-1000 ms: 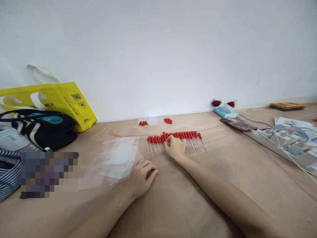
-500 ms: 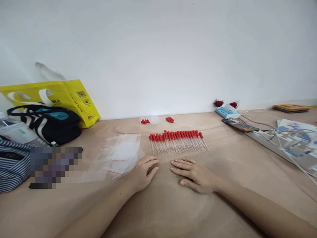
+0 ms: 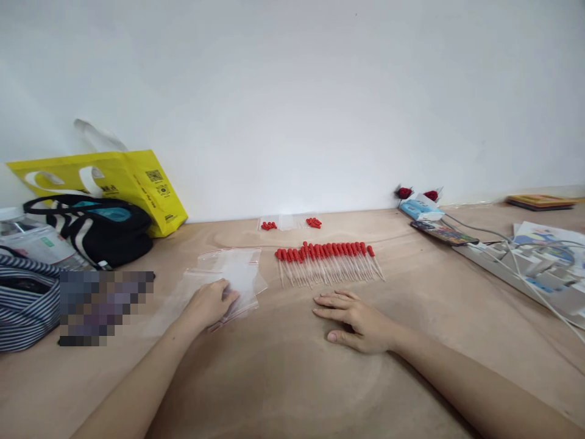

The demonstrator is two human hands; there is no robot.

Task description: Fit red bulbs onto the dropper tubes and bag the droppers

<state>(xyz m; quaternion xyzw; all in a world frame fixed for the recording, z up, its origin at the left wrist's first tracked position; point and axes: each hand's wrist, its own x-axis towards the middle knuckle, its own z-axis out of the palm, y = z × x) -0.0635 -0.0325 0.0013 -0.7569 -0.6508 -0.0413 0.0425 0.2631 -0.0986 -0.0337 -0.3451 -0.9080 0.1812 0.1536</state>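
My left hand (image 3: 211, 305) is over the clear zip bags (image 3: 244, 274), which lie overlapping with red seal strips along their edges. Its thumb stands apart from the slightly curled fingers, and nothing shows in its grasp; the fingertips are partly hidden. On the bare table, my right hand (image 3: 351, 320) lies palm down with fingers spread, holding nothing. Just beyond it, a row of clear plastic droppers (image 3: 329, 265) with red bulbs points toward me. Farther back by the wall, red-bulbed droppers sit in two clear bags, a left one (image 3: 269, 225) and a right one (image 3: 314, 223).
At left are a yellow shopping bag (image 3: 169, 204), a black bag (image 3: 114, 235), a plastic container (image 3: 41, 238) and a striped cloth item (image 3: 27, 311). To the right stand a blue tissue pack (image 3: 420, 208), red roses (image 3: 404, 192) and a power strip (image 3: 498, 271) with cables.
My left hand has moved left from the table's middle onto the clear zip bags. My right hand stays nearly where it was. The view has shifted slightly.
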